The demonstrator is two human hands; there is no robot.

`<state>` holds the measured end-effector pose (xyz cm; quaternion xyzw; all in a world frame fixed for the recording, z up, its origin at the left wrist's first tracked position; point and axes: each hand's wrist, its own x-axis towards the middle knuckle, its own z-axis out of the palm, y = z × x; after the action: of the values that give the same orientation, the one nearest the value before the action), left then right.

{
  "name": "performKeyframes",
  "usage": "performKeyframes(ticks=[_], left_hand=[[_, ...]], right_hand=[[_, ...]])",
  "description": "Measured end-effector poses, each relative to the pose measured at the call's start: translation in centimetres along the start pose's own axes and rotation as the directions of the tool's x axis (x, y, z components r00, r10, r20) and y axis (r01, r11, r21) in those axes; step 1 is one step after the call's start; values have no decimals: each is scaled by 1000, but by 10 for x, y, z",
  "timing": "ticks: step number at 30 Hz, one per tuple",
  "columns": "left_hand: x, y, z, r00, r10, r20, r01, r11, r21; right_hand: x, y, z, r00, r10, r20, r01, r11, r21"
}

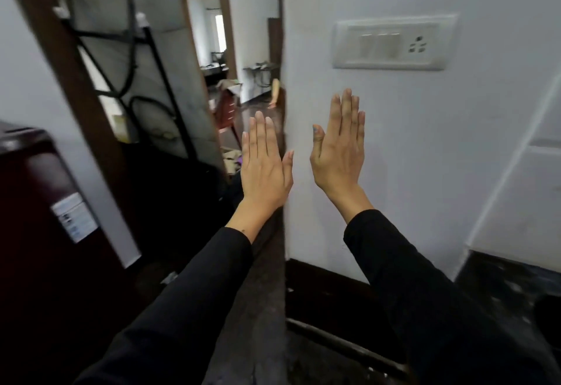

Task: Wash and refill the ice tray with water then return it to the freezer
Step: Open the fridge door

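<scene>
- Left hand [264, 166]: raised, back to the camera, fingers [260, 129] straight and pressed together, thumb alongside. Holds nothing.
- Right hand [339, 154]: same pose, fingers straight and together, empty. One thumb nail carries a bluish mark (polish or stain, can't tell).
- Both arms in black long sleeves [188, 293], smooth matte fabric.
- Ice tray: not visible in this view, so nothing to report on its look or location.
- Refrigerator [39, 217]: far left of the left fingers and lower, dark maroon glossy cabinet with rounded top edge, white rectangular label [74, 217] on its side. Door state can't be told from this angle.
- Wall [394, 141]: directly behind the right fingers, flat white painted finish; whether the fingers touch it can't be told.
- Switch plate [393, 41]: above and right of the right fingers, off-white plastic, rectangular, three rocker switches plus one socket.
- Wall corner edge runs vertically between the two hands.
- Doorway [209, 38] above the left fingers: brown wood frame, room beyond is blurred (furniture and clutter, details unreadable).
- Black metal frame [142, 60] with cross-braces, up and left of the left fingers, leaning against a pale panel.
- Dark skirting [328, 281] along the wall base, below the right fingers; floor dark and speckled.
</scene>
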<state>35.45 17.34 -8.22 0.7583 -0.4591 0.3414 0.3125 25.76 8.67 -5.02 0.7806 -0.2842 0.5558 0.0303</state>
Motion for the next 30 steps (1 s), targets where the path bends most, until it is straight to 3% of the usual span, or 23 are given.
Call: performKeyframes(ticks=[12, 20, 30], left_hand=[[-77, -128, -84, 932, -360, -51, 355, 872, 337], [-144, -153, -147, 840, -518, -163, 517, 673, 529], [-213, -171, -215, 716, -646, -263, 640, 459, 616]], right_hand=[[-51, -142, 73, 953, -233, 195, 150, 919, 365], [-95, -207, 76, 882, -410, 234, 218, 794, 567], [-142, -281, 63, 803, -539, 255, 215, 660, 720]])
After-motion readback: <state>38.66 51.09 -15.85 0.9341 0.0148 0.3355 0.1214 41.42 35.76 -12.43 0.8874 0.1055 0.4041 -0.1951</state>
